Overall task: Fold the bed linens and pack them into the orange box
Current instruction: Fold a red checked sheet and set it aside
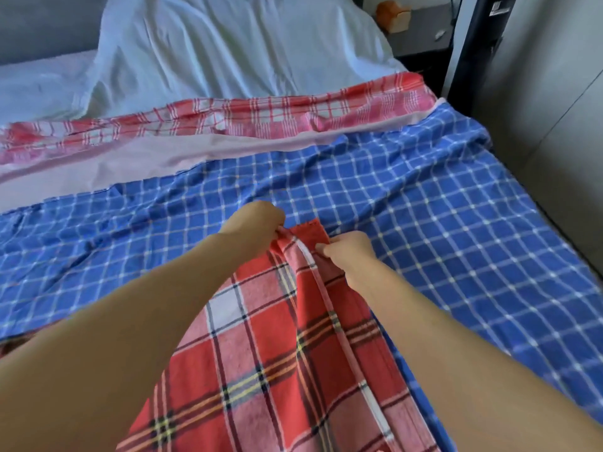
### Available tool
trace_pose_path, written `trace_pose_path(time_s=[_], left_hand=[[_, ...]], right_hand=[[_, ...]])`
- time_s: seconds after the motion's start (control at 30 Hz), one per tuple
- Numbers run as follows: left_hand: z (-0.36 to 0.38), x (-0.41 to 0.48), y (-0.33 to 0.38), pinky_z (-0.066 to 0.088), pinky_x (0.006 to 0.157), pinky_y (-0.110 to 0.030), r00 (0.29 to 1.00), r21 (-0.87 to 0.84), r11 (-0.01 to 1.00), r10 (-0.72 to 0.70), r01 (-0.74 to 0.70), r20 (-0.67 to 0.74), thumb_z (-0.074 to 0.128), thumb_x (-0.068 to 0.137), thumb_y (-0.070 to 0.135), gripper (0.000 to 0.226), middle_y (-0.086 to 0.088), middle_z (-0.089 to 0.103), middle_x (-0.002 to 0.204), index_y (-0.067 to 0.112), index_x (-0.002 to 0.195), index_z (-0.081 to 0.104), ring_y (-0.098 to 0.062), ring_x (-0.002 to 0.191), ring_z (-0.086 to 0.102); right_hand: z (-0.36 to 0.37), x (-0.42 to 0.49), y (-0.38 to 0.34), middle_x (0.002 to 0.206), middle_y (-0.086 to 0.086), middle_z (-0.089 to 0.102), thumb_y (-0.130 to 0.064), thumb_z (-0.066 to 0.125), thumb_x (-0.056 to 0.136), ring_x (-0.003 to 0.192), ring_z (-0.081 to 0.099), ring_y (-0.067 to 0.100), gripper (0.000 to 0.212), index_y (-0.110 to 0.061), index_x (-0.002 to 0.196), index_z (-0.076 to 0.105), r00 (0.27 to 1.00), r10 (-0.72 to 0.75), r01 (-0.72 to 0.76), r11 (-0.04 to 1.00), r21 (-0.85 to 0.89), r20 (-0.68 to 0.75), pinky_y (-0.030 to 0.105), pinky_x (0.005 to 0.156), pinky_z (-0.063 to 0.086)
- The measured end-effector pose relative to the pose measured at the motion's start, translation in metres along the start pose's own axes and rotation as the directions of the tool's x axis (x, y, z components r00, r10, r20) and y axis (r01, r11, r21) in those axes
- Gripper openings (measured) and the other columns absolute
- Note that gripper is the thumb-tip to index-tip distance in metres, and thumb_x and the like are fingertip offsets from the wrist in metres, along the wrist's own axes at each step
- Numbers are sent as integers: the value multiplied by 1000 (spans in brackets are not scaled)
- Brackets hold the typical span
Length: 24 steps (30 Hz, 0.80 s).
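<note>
A red plaid blanket (261, 353) runs from the bottom of the view up to the middle of the bed. My left hand (257, 223) pinches its far corner on the left. My right hand (349, 252) pinches the same end on the right, close beside the left. A white-edged fold runs down the blanket between my arms. Under it a blue checked sheet (424, 216) is spread across the bed. Beyond that lie a plain pink sheet (156, 161) and a bunched red-and-white checked sheet (261, 115). No orange box is in view.
A pale blue-white duvet or pillow (212, 50) is heaped at the head of the bed. A dark bedside table (421, 34) with a small brown object (393, 14) stands at the back right. A grey wall (548, 109) runs along the bed's right side.
</note>
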<state>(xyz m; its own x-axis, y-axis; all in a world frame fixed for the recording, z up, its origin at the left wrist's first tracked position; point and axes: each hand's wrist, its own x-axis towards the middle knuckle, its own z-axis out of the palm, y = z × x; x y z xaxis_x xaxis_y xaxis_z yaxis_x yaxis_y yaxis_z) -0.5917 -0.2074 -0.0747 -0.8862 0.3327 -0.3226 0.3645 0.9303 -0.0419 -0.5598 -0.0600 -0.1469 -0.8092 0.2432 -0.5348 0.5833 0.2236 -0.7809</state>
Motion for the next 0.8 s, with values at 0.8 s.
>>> trace_pose_path(time_s=[0.8], left_hand=[[-4, 23, 33, 44, 68, -25, 988, -706, 697, -17, 121, 152, 76, 77, 30, 31, -2, 58, 87, 8, 98, 67, -14, 74, 53]], right_hand=[[-30, -11, 4, 103, 5, 70, -23, 62, 91, 95, 66, 17, 20, -14, 108, 68, 959, -31, -69, 938, 341, 280, 31, 88, 54]])
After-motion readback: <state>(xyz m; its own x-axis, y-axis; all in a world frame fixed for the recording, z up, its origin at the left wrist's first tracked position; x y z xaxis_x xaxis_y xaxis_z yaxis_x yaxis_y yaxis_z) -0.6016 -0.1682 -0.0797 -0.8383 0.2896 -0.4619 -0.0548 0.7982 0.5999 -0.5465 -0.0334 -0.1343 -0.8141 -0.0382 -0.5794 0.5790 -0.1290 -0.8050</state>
